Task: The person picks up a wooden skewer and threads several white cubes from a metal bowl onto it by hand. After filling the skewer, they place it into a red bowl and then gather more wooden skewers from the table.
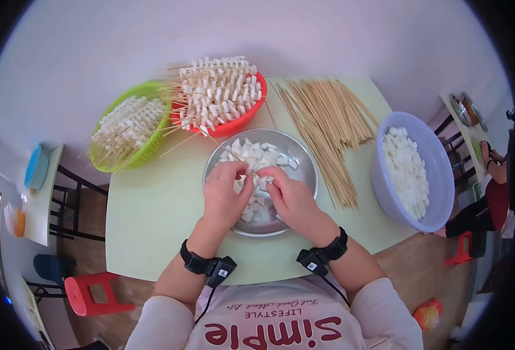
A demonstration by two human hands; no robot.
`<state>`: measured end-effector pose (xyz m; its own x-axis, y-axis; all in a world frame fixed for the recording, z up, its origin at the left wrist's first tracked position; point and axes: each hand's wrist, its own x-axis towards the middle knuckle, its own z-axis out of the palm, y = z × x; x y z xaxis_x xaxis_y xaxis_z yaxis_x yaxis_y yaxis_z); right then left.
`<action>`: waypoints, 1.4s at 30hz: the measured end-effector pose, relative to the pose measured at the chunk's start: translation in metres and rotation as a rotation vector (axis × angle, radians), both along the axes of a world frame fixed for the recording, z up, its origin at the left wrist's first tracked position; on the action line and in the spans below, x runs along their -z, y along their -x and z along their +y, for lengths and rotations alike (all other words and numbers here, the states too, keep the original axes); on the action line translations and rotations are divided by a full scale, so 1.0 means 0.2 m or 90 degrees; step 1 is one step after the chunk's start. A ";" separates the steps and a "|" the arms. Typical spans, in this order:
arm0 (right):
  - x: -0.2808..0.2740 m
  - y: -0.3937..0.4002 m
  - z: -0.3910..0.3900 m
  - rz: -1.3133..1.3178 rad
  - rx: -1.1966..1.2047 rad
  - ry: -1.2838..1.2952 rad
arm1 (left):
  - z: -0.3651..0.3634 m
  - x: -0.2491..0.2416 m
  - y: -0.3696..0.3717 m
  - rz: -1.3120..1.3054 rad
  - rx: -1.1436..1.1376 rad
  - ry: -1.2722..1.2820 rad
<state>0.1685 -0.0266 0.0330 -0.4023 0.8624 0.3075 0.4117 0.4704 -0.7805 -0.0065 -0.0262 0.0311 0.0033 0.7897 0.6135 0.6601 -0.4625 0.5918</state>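
Note:
Over a steel bowl (308,166), my left hand (225,192) is closed on a thin bamboo skewer (225,149) that slants up and to the left. My right hand (292,198) is pinched shut beside it at the skewer's lower end, with a small white chunk (263,182) at its fingertips. The fingers partly cover this contact. White cut chunks (260,154), whose kind I cannot make out, lie in the bowl beneath both hands.
Loaded skewers fill a red basket (262,93) and a green basket (157,140) at the back left. Loose bamboo skewers (327,122) lie right of the bowl. A lavender tub (441,175) holds more white chunks. A red stool (91,294) stands left; another person (497,175) is far right.

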 end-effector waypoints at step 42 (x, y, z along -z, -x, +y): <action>0.09 -0.09 0.17 0.693 0.169 0.209 | 0.44 0.12 -0.23 0.526 0.137 0.101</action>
